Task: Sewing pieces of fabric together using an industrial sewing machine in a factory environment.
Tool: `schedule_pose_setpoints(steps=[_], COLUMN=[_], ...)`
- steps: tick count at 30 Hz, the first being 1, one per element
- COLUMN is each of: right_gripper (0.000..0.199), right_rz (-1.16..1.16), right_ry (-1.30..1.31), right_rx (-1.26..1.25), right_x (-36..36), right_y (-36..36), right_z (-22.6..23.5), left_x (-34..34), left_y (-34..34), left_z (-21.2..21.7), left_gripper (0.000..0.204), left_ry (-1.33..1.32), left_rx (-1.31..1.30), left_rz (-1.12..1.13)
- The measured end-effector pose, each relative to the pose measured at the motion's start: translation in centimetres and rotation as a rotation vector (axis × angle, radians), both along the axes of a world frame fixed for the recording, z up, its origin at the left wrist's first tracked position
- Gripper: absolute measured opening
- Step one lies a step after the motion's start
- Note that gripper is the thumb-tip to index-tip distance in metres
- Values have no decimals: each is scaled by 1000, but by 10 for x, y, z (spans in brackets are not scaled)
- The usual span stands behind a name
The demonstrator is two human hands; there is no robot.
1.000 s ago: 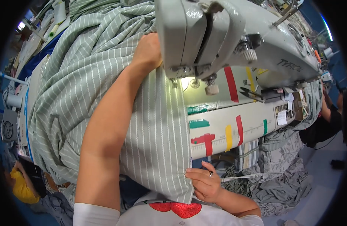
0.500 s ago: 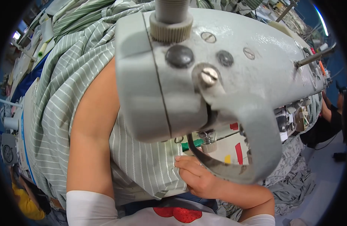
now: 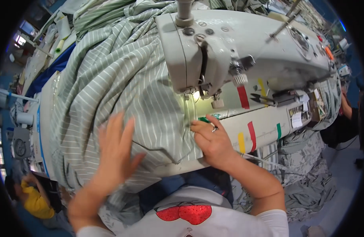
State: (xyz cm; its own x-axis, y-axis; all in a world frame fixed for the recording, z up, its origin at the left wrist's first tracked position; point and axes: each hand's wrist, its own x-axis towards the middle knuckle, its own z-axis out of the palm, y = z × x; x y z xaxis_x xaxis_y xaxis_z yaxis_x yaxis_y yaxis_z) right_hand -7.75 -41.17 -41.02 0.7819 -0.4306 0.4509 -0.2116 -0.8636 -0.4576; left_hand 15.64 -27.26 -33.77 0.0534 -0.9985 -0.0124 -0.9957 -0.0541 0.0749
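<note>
Grey-green fabric with white stripes (image 3: pixel 148 130) lies in folds over the left side of a white sewing machine (image 3: pixel 245 43), one edge running beneath the needle area (image 3: pixel 195 94), where a lamp glows. My left hand (image 3: pixel 115 152), slightly blurred, hovers over or rests lightly on the cloth, fingers spread and holding nothing. At the cloth's right edge, in front of the needle, my right hand (image 3: pixel 214 143), a ring on one finger, is closed with the fabric edge between thumb and fingertips. The fingertips' underside is hidden.
Red tape (image 3: pixel 252 136), yellow tape (image 3: pixel 241 142) and green tape (image 3: pixel 278 130) mark the machine bed. Dark thread snips (image 3: pixel 263 99) lie under the arm. A small box of odds and ends (image 3: pixel 299 118) stands at right. A person in yellow (image 3: pixel 37 201) is at far left.
My left arm, which reached far forward with its hand hidden behind the machine head, has come back over the cloth. My right hand still holds the edge. The machine appears farther from my view.
</note>
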Motion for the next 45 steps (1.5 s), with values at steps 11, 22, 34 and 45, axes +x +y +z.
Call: schedule_pose_setpoints(steps=[11, 22, 34, 45], right_gripper=[19, 19, 18, 21], right_rz=[25, 10, -8, -367], right_ry=[36, 47, 56, 74], right_rx=[-130, -143, -167, 240], right_x=[-4, -2, -5, -30], right_y=[1, 9, 14, 70], right_z=[-4, -3, 2, 11], left_x=[145, 221, -57, -58], left_y=[97, 6, -48, -44], left_z=[-3, -48, -53, -81], left_gripper=[57, 64, 64, 26], left_ry=[1, -387, 705, 414], left_rx=[-513, -356, -117, -250], left_rz=[818, 816, -374, -498])
